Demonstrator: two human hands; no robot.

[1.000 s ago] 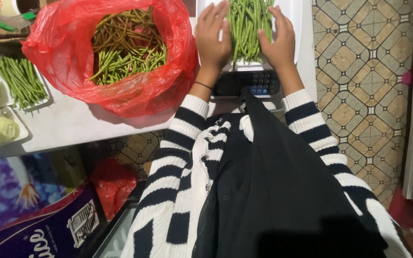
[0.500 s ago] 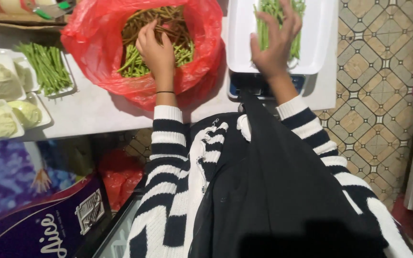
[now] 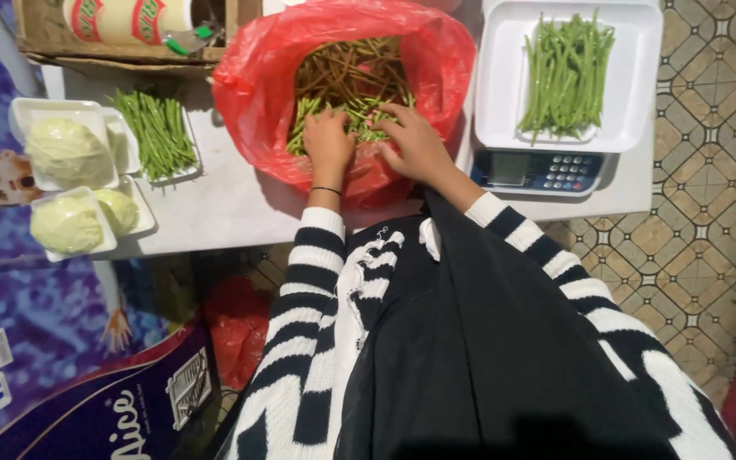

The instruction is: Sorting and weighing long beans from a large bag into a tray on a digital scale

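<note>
Both hands, the left hand (image 3: 329,140) and right hand (image 3: 415,143), are resting side by side with fingers curled down into the heap of long green beans (image 3: 347,81) inside the crinkled red plastic bag (image 3: 266,68); whether they are actually gripping any I cannot tell. The thin bag is sagging just below the wrists at the white tabletop (image 3: 215,204) edge, so a hard pull could be tearing it or tipping beans floorward.
</note>
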